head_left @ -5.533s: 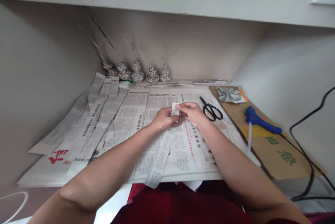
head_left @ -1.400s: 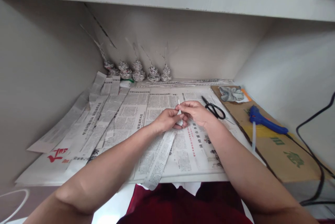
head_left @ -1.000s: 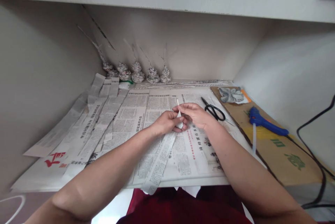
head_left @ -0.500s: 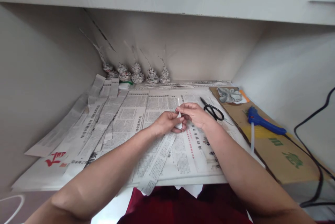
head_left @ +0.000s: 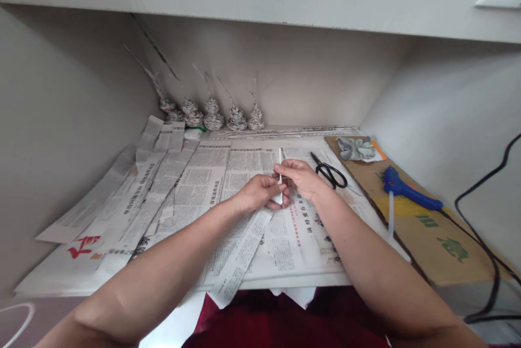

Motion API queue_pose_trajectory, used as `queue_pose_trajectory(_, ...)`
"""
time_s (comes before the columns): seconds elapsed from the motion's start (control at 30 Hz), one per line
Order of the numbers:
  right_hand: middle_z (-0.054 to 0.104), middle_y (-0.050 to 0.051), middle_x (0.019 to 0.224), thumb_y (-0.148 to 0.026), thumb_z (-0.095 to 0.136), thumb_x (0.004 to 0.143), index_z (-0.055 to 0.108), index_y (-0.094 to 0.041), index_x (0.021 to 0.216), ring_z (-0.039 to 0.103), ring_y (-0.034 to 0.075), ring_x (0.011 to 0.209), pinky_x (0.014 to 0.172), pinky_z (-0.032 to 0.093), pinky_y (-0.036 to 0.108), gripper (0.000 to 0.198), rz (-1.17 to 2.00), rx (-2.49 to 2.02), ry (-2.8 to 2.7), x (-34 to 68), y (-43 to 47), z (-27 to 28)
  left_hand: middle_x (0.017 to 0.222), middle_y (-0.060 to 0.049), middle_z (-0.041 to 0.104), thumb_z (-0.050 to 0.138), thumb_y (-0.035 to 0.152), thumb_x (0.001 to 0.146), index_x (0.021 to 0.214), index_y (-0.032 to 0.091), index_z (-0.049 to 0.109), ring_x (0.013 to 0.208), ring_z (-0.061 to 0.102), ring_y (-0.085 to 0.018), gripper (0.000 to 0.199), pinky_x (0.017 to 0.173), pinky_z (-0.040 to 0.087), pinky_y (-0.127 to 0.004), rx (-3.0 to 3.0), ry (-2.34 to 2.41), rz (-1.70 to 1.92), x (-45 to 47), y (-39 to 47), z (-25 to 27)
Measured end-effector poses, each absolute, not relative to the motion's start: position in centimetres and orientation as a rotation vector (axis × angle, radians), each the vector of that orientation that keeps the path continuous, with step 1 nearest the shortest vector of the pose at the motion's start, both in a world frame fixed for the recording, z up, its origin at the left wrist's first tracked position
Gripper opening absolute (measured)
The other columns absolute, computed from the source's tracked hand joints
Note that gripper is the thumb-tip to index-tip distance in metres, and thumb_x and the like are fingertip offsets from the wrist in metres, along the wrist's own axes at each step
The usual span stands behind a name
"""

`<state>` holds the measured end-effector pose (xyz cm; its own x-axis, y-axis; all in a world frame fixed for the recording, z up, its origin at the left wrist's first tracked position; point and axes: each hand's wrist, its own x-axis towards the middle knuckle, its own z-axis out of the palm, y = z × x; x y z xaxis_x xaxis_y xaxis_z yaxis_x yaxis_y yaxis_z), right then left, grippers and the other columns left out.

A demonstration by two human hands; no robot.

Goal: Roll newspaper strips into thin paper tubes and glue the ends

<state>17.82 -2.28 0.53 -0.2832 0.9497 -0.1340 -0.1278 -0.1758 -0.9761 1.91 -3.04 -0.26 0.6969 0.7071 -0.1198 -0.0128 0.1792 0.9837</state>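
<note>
A newspaper strip runs from between my hands down over the table's front edge, its upper end rolled into a thin white tube that pokes up above my fingers. My left hand is closed on the strip near the rolled part, thumb on top. Close against it, my right hand pinches the rolled end between thumb and fingers. The fingertips partly hide the roll. Under both hands lie printed newspaper sheets. Black-handled scissors rest just right of my right hand.
Several woven paper gourd shapes stand at the back wall, beside thin paper sticks. Cut newspaper strips pile up at left. A blue glue gun with a cord and a grey crumpled cloth lie on cardboard at right.
The rolled tip stands slightly higher and straighter above my fingers. Both hands keep nearly the same place, with small finger movements; the strip's lower end has shifted slightly left.
</note>
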Motion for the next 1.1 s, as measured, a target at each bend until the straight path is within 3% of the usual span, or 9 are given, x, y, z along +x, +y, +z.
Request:
queue_pose_trajectory(0.17,0.06,0.0,0.049,-0.047,0.066,0.075,0.061,-0.015,0.088,0.056,0.016,0.036,0.036,0.049,0.029,0.035,1.691,-1.002,-1.326,17.95,-2.49,0.83,0.076,-0.01,0.065,0.064,0.047,0.075,0.084,0.008,0.066,0.075,0.064,-0.018,0.041,0.066,0.053,-0.032,1.288,0.681,0.586,1.82,-2.99,-0.23)
queue_pose_trajectory(0.33,0.063,-0.001,0.056,-0.044,0.073,0.068,0.058,-0.016,0.075,0.051,0.01,0.033,0.032,0.042,0.022,0.033,1.565,-1.073,-1.209,17.76,-2.33,0.82,0.077,-0.01,0.066,0.065,0.048,0.074,0.085,0.009,0.066,0.076,0.064,-0.018,0.04,0.068,0.053,-0.032,1.283,0.656,0.555,1.8,-3.05,-0.26)
queue_pose_trajectory(0.47,0.068,0.003,0.073,-0.046,0.068,0.073,0.06,-0.016,0.085,0.053,0.01,0.036,0.035,0.046,0.024,0.033,1.613,-1.028,-1.23,17.88,-2.28,0.87,0.077,-0.01,0.066,0.064,0.048,0.074,0.085,0.009,0.066,0.076,0.065,-0.018,0.041,0.069,0.054,-0.033,1.282,0.674,0.571,1.72,-3.02,-0.25)
queue_pose_trajectory(0.53,0.067,0.002,0.067,-0.046,0.066,0.075,0.061,-0.016,0.092,0.056,0.013,0.038,0.038,0.049,0.028,0.034,1.684,-0.983,-1.291,18.03,-2.34,0.91,0.078,-0.01,0.066,0.065,0.048,0.074,0.085,0.008,0.066,0.076,0.065,-0.018,0.041,0.069,0.054,-0.034,1.276,0.688,0.593,1.69,-2.98,-0.25)
queue_pose_trajectory(0.63,0.062,0.0,0.055,-0.042,0.069,0.073,0.062,-0.015,0.087,0.055,0.015,0.037,0.036,0.049,0.028,0.031,1.68,-1.017,-1.31,18.03,-2.36,0.89,0.076,-0.009,0.065,0.065,0.047,0.074,0.083,0.008,0.066,0.075,0.064,-0.018,0.04,0.068,0.054,-0.033,1.278,0.675,0.591,1.72,-2.99,-0.27)
queue_pose_trajectory(0.73,0.063,0.0,0.059,-0.04,0.074,0.068,0.06,-0.016,0.077,0.052,0.011,0.034,0.032,0.044,0.023,0.029,1.543,-1.091,-1.214,17.83,-2.3,0.89,0.074,-0.009,0.064,0.064,0.047,0.075,0.084,0.008,0.066,0.074,0.064,-0.017,0.04,0.068,0.054,-0.033,1.291,0.659,0.574,1.79,-3.03,-0.24)
queue_pose_trajectory(0.93,0.061,0.0,0.054,-0.044,0.066,0.076,0.062,-0.016,0.09,0.056,0.015,0.037,0.035,0.046,0.026,0.031,1.652,-1.017,-1.346,17.84,-2.44,0.8,0.075,-0.009,0.065,0.062,0.046,0.076,0.086,0.008,0.065,0.074,0.065,-0.018,0.039,0.067,0.054,-0.032,1.291,0.689,0.59,1.7,-2.93,-0.17)
queue_pose_trajectory(1.1,0.061,-0.001,0.053,-0.042,0.072,0.07,0.058,-0.017,0.076,0.053,0.013,0.033,0.03,0.041,0.023,0.029,1.555,-1.103,-1.245,17.84,-2.31,0.58,0.076,-0.009,0.065,0.063,0.046,0.076,0.084,0.008,0.065,0.076,0.064,-0.017,0.039,0.067,0.054,-0.032,1.325,0.689,0.543,1.72,-3.11,-0.05)
